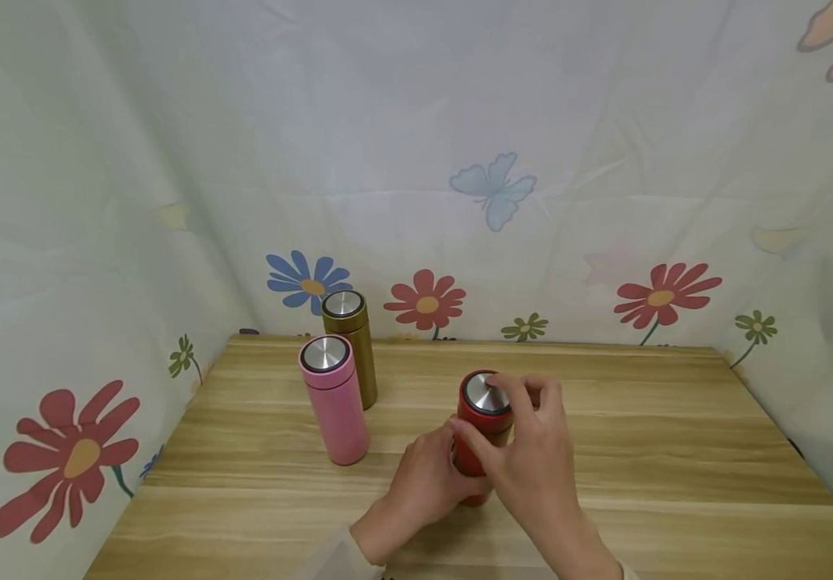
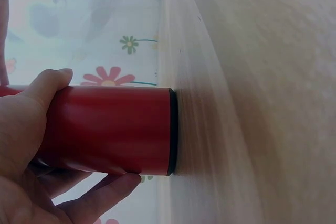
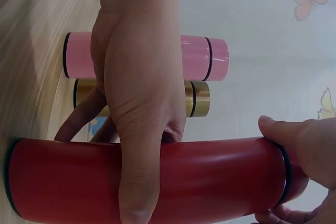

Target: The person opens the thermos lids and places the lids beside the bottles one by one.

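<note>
A red thermos bottle with a silver-topped lid stands on the table. My left hand grips its body, and in the left wrist view the bottle's black base meets the tabletop. Around the lid, my right hand holds on with thumb and fingers on opposite sides. The right wrist view shows the lid end of the red bottle between the right thumb and the fingers below it. To the left, a pink thermos bottle stands upright, partly covering a gold one behind it.
The wood-grain table reaches to a pale curtain printed with flowers and butterflies. More of the same curtain hangs along the left side. The pink and gold bottles are a short way left of both hands.
</note>
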Demonstrator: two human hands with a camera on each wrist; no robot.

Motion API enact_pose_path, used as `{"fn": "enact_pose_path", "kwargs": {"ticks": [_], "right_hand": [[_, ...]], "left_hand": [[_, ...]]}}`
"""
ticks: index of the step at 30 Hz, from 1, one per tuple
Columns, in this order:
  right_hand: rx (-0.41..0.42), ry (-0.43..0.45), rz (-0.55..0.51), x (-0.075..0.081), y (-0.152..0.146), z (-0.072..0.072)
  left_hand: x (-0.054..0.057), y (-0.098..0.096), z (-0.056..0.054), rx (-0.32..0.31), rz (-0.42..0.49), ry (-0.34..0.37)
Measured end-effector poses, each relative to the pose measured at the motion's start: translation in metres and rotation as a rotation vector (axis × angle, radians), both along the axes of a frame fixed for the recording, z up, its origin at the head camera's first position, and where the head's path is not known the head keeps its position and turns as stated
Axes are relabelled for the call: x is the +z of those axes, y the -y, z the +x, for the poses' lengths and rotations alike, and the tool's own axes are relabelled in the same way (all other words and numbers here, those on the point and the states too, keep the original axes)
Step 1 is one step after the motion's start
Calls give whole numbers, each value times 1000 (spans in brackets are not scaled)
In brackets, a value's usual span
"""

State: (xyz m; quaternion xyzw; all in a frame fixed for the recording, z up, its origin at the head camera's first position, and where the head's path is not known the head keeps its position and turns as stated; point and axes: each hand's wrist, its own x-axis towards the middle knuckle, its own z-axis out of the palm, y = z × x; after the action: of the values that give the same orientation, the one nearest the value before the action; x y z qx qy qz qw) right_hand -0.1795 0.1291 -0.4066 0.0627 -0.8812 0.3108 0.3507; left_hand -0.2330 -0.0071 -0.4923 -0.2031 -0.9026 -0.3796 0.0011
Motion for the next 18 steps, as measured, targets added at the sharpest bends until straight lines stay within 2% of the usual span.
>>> {"fn": "enact_pose_path", "kwargs": {"ticks": [9,18], "right_hand": [[-13,-40,20,-1,2,-1],[4,-58,27,-2,2,-1]], "left_hand": [[1,0,1,-7,10,-23],[-1,1,2,-9,13,-84]]}}
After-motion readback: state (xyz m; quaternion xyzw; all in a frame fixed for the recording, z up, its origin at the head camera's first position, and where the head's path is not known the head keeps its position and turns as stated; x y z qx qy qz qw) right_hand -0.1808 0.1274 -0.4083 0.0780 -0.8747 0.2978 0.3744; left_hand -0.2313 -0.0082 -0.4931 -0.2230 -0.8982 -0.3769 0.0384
